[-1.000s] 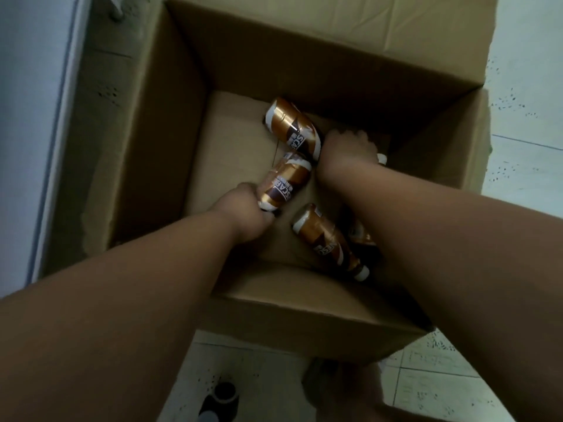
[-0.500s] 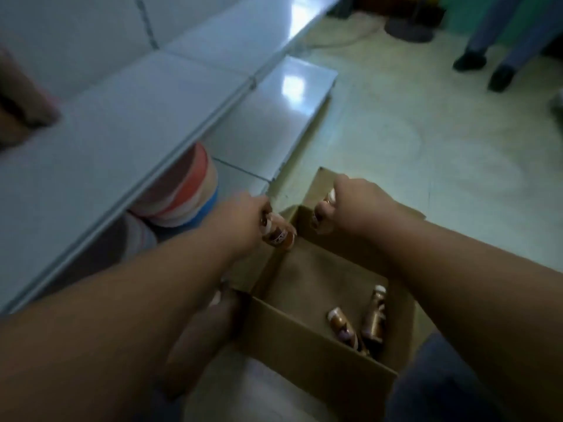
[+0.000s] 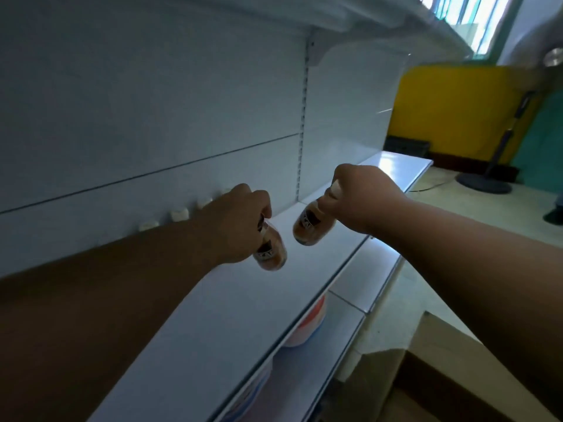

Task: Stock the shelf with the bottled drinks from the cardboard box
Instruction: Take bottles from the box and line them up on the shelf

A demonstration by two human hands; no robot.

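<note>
My left hand (image 3: 236, 222) grips a brown labelled bottle (image 3: 271, 249) by its top, the bottle hanging bottom-down above the white shelf (image 3: 243, 306). My right hand (image 3: 361, 197) holds a second brown bottle (image 3: 310, 226) the same way, a little to the right and further back over the shelf. Both bottles are blurred and hang clear of the shelf surface. Behind my left forearm a row of white bottle caps (image 3: 179, 214) shows along the shelf's back panel. The cardboard box (image 3: 432, 360) is at the lower right on the floor.
A lower shelf (image 3: 353, 318) holds red, white and blue round containers (image 3: 307, 324). An upper shelf (image 3: 350, 16) overhangs at the top. At the far right are a yellow wall, a dark crate (image 3: 406, 146) and a fan stand base (image 3: 484, 182) on the floor.
Both hands lifted a bottle each out of the box and moved up and left to above the shelf. The view swung from the box to the shelving.
</note>
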